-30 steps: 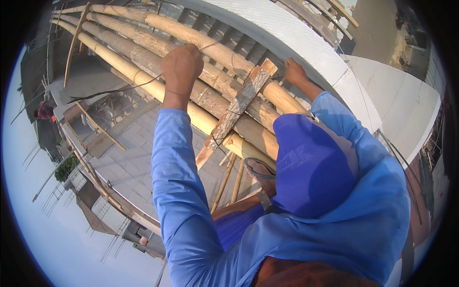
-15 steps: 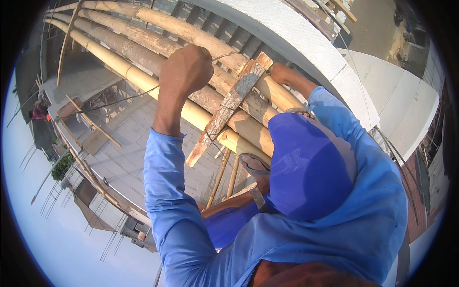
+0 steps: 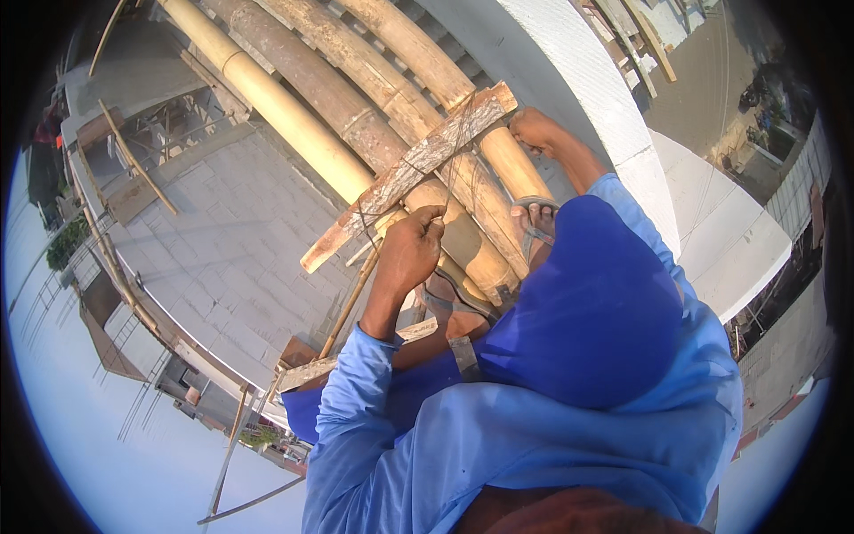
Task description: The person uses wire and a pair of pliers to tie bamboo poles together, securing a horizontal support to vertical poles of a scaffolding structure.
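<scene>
Several thick bamboo poles (image 3: 351, 125) run side by side, with a rough wooden batten (image 3: 414, 169) lying across them. Thin dark cord (image 3: 451, 169) loops around the batten and the poles. My left hand (image 3: 409, 254) is closed in a pinch on the cord, just below the batten's middle, and draws a length of it down from the upper end. Beside the batten's upper right end, my right hand (image 3: 538, 133) is curled shut against the outermost pole. Whatever lies inside its fingers is hidden.
My sandalled feet (image 3: 538, 216) rest on the poles near my bent knees. A pale block surface (image 3: 240, 214) lies far below on the left. A white wall edge (image 3: 614, 116) curves along the right, with loose timber (image 3: 654, 40) beyond it.
My left hand has come down and right, from high over the poles to below the batten, bringing the cord with it. My right hand stays by the batten's end. The view has shifted.
</scene>
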`<state>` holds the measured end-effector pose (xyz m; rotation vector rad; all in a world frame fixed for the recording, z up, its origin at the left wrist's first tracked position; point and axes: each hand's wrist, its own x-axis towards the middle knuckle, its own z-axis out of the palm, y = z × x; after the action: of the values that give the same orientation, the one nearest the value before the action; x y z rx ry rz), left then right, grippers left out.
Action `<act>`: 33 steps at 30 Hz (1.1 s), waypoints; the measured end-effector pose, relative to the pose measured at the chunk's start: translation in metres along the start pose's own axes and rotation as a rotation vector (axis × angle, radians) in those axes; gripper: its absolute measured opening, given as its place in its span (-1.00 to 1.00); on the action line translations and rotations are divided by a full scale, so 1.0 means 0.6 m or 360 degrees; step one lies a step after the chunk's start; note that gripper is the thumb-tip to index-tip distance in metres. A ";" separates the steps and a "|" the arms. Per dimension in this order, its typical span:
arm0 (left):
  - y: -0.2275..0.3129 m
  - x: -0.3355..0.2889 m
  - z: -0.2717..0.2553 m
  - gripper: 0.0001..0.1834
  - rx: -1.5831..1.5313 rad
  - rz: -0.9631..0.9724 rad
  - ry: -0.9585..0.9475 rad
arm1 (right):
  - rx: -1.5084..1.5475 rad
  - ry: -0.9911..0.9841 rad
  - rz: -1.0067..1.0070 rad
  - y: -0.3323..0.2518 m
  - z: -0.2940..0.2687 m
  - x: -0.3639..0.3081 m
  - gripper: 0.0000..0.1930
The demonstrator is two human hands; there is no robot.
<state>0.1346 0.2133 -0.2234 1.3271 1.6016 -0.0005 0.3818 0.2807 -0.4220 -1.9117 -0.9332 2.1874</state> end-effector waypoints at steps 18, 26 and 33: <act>-0.076 -0.047 -0.032 -0.84 0.0830 -0.0028 -0.0284 | 0.0195 0.0093 0.0033 -0.003 0.002 -0.025 -0.86; 0.027 0.062 -0.147 -0.82 0.0729 0.0132 0.0680 | -0.0069 0.0153 -0.0022 0.022 -0.011 -0.015 -0.72; 0.108 0.147 -0.146 -0.76 -0.0632 0.0321 0.0506 | -0.0034 0.0264 -0.0104 0.034 0.010 -0.032 -0.73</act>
<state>0.1336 0.3522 -0.2041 1.2058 1.6121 0.6475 0.3866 0.2535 -0.4151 -2.0050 -0.9788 1.9564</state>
